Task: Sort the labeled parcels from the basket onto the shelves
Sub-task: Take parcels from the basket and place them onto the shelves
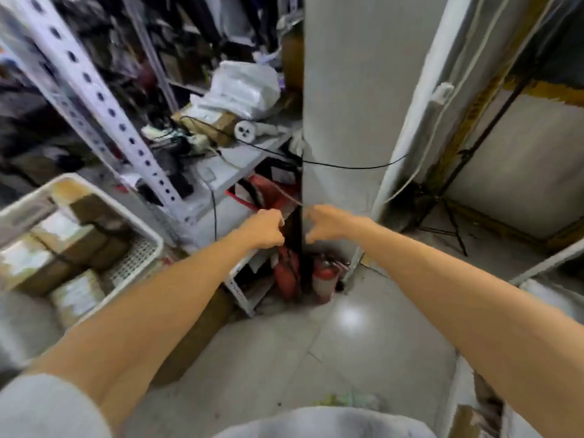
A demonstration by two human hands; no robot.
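Observation:
My left hand (264,229) is curled into a fist at the front edge of the lower shelf (221,175). It is right at the near corner of a red-and-white parcel (252,194). Blur hides whether the fingers grip that parcel. My right hand (320,223) hovers beside the grey pillar (347,105), fingers loosely bent and thumb apart, holding nothing. The white basket (148,235) stands at the left with several brown, white-labelled parcels (63,248) inside. On the shelf lie white plastic-bag parcels (243,90) and a brown box (208,121).
A perforated white shelf post (104,102) slants across the left. Red fire extinguishers (324,276) stand on the floor under the shelf. A black cable (347,166) crosses the pillar. A tripod (448,213) stands at the right. Glossy grey floor tiles (347,343) lie below my arms.

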